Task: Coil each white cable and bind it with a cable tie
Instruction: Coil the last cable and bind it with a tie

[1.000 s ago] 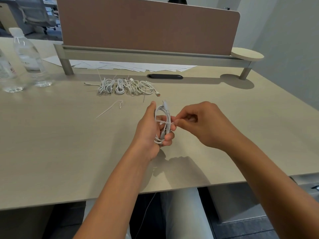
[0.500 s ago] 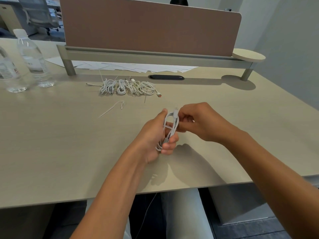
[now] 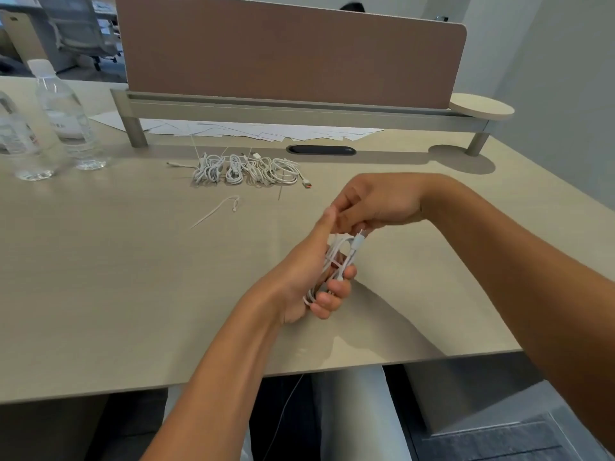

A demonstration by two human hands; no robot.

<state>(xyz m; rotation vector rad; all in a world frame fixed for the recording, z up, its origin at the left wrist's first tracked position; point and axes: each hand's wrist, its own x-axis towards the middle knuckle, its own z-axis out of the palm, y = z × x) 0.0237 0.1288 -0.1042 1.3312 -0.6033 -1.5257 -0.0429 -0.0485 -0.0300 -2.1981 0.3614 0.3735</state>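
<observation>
The bench [image 3: 100,294] stretches wide and pale, with a brown divider panel [image 3: 289,51] along the far side. Two water bottles [image 3: 66,118] stand far left, well away from the work, likely parked there to keep the middle free. Loose papers [image 3: 266,131] lie under the panel's rail. Just near of them sits a row of finished cable bundles [image 3: 246,169], laid side by side, so this looks well into the job. A spare cable tie [image 3: 216,211] lies near the row, left of the hands, within easy reach for the next round.

Now the action, near centre: the left hand [image 3: 306,281] has its grip curled round the coiled white cable [image 3: 336,261], holding the loops upright and together so they can't spring apart. The right hand [image 3: 372,204] comes over the top, grip pinched at the coil's upper end, by the plug [image 3: 358,239]. Whether a tie sits between those fingers I cannot tell.
</observation>
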